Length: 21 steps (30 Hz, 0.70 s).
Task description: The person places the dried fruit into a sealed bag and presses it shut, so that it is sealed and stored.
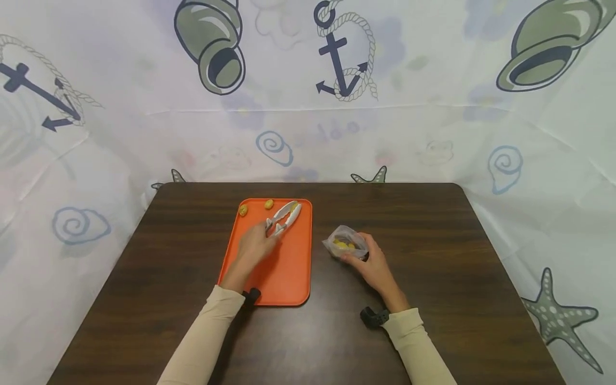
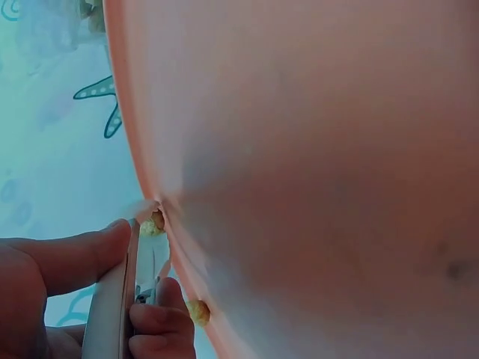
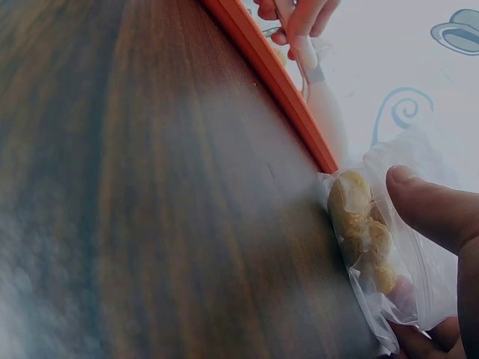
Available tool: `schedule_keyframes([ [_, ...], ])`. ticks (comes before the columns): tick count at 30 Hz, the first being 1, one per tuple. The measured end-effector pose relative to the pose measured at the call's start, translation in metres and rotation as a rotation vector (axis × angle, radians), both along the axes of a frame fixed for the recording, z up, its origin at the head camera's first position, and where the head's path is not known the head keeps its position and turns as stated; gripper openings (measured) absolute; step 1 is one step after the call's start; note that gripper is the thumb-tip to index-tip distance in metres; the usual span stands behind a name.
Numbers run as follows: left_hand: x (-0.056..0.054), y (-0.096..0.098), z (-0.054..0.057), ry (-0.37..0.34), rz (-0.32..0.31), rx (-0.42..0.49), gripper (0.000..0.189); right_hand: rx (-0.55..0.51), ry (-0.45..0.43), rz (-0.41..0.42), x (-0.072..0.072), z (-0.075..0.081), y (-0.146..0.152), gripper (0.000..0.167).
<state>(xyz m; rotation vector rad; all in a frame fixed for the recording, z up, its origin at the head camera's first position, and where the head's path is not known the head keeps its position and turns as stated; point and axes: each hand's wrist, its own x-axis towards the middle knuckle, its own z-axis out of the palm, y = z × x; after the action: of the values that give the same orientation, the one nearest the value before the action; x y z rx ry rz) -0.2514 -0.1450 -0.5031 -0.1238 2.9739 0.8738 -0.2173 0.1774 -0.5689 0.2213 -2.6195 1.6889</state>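
Note:
My left hand (image 1: pixel 255 245) grips a pair of white-and-metal tongs (image 1: pixel 291 218) over the upper part of an orange tray (image 1: pixel 289 272). At the tong tips is a small yellow-brown lump (image 1: pixel 294 206); whether they pinch it or only surround it I cannot tell. Two similar lumps, one at the tray's left edge (image 1: pixel 243 210) and one near its far edge (image 1: pixel 269 203), lie apart from the tongs. Right of the tray, my right hand (image 1: pixel 375 267) holds a clear plastic bag (image 3: pixel 419 224) by its side, thumb and fingers around it. Several yellow lumps (image 3: pixel 359 224) show inside.
The dark wooden table (image 1: pixel 409 214) carries the tray and the bag. Behind it hangs a white cloth (image 1: pixel 298 117) with sea prints. Dark bands (image 1: pixel 374 317) sit at both wrists. The tray has a low raised rim (image 3: pixel 269 71).

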Motion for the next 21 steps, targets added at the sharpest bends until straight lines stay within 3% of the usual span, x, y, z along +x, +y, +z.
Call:
schedule_keyframes([
  [7,0.006,0.0,0.007,0.006,0.02,0.004,0.022,0.02,0.017,0.005,-0.003,0.002,0.003,0.068],
  [13,0.015,-0.001,0.013,0.015,0.037,0.033,0.029,0.017,0.016,0.003,-0.002,0.001,0.002,0.068],
  [21,0.028,0.0,0.023,0.077,0.035,0.076,0.028,0.014,0.014,-0.004,-0.001,-0.001,0.0,0.066],
])
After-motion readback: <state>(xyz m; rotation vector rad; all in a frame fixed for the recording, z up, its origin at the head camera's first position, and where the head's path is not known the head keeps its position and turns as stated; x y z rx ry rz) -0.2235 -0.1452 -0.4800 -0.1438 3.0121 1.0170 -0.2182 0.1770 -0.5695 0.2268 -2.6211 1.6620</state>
